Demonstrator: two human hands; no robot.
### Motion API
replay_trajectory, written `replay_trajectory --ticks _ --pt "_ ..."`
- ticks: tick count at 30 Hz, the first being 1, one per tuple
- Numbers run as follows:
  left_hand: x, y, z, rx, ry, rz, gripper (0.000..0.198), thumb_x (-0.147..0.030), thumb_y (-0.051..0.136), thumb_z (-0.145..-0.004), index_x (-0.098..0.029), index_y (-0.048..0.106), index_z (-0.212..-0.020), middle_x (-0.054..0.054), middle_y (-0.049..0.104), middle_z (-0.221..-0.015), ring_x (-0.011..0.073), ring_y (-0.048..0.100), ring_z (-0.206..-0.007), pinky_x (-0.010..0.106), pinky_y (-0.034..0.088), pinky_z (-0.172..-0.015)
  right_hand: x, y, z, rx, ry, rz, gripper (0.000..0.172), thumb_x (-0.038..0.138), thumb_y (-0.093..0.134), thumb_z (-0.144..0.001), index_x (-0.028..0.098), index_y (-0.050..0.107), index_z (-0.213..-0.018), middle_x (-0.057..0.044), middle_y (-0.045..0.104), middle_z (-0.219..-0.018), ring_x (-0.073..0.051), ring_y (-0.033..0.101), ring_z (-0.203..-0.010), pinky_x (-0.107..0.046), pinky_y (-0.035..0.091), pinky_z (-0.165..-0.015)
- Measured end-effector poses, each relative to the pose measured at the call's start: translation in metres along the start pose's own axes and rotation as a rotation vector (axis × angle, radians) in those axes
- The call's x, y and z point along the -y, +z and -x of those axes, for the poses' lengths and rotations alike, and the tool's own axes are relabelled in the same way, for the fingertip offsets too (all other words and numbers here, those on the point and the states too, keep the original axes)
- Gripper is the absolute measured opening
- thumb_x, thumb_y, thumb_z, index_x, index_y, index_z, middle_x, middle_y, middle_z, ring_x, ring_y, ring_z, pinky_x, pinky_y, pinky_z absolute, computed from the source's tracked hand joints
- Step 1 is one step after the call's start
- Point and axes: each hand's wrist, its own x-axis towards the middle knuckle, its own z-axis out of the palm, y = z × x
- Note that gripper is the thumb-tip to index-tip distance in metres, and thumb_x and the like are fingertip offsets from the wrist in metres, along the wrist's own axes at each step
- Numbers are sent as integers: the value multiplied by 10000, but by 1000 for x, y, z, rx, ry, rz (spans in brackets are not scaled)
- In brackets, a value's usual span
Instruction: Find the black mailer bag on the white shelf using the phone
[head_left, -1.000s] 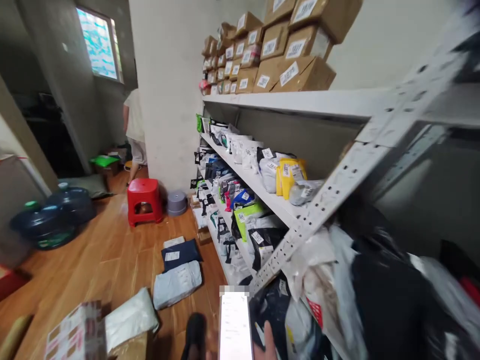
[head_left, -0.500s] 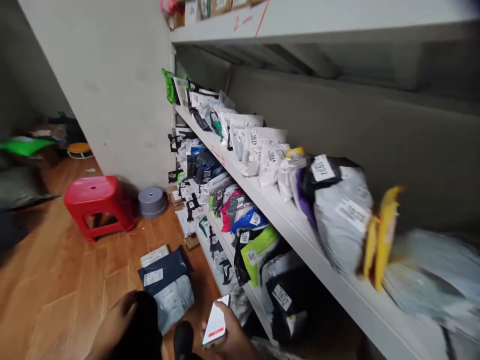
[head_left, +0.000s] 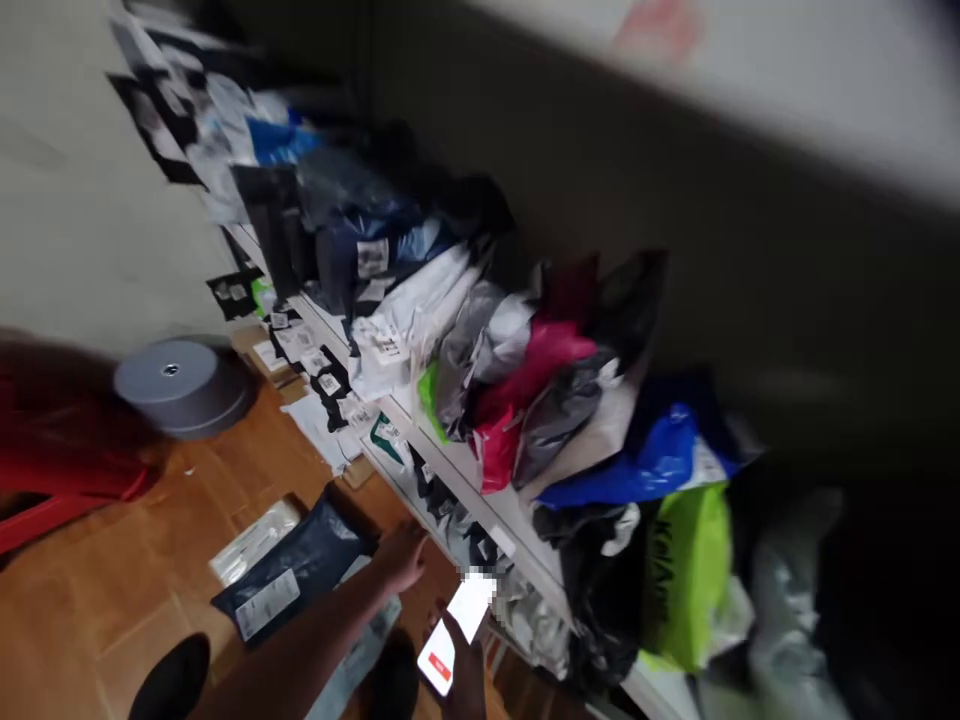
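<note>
My right hand (head_left: pixel 463 668) holds a lit phone (head_left: pixel 456 632) low in front of the shelving, screen up. My left hand (head_left: pixel 401 556) stretches forward on a bare arm toward the parcels on the bottom shelf (head_left: pixel 457 530), fingers loosely apart and nothing in them. Just left of that hand a dark blue mailer bag (head_left: pixel 300 562) with a white label lies on the wooden floor. On the shelf above stand many plastic parcel bags: a pink one (head_left: pixel 525 385), a blue one (head_left: pixel 645 460), a lime green one (head_left: pixel 686 570).
A white shelf board (head_left: pixel 487 500) runs diagonally across the view. A grey round roll (head_left: pixel 180 385) sits on the floor by the wall, beside a blurred red stool (head_left: pixel 60 460). A flat clear package (head_left: pixel 255 540) lies next to the mailer. My dark shoe (head_left: pixel 169 680) shows at the bottom.
The view has dropped and moved closer to the lower shelves. My left hand has reached forward from beside my leg toward the bottom shelf. The phone stays in my right hand.
</note>
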Motion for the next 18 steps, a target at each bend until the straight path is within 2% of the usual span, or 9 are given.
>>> replay_trajectory --ticks 2,4,6,8,12,16,18 --pt "13 17 -32 -14 91 -46 485 -50 571 -744 -136 614 -1219 155 598 -1301 289 584 -1172 347 493 -980 -25 20 -20 -90 -3 -69 440 289 882 -405 205 665 -778 -16 696 -667 -233 665 -635 -335 508 -543" --pt "23 33 -61 -26 203 -92 536 -46 545 -773 -164 558 -1295 142 525 -1404 290 490 -1293 413 417 -1082 -45 35 -40 -81 20 -136 379 288 848 -450 210 626 -746 -8 685 -641 -235 669 -649 -351 532 -591" --pt "30 46 -85 -14 328 -127 462 -62 514 -823 -194 583 -1259 110 571 -1359 248 483 -1302 430 358 -1132 -59 44 -58 -58 74 -221 300 302 781 -502 217 594 -721 5 666 -610 -229 660 -633 -360 541 -617" --pt "37 57 -102 -4 416 -155 356 -88 484 -868 -199 632 -1172 99 648 -1229 218 562 -1200 421 366 -1126 -70 50 -75 -32 86 -329 284 272 720 -506 218 597 -756 27 655 -609 -208 651 -637 -343 544 -654" --pt "50 68 -119 -47 489 -210 309 -78 453 -874 -195 666 -1064 104 673 -1032 235 616 -1031 446 425 -1051 -81 66 -103 45 18 -467 360 266 671 -513 207 633 -867 37 662 -672 -179 658 -762 -291 532 -755" --pt "58 67 -126 -75 534 -233 317 -74 485 -837 -223 678 -1041 104 647 -1020 271 597 -1040 444 481 -939 -72 88 -119 68 10 -532 439 319 631 -563 199 643 -985 24 677 -733 -157 640 -712 -265 507 -663" --pt "59 67 -128 -80 543 -228 337 -57 479 -823 -219 674 -1045 108 644 -1044 283 584 -1080 429 485 -915 -61 96 -121 65 -32 -617 515 322 612 -577 207 625 -1078 20 690 -776 -163 650 -734 -283 514 -705"
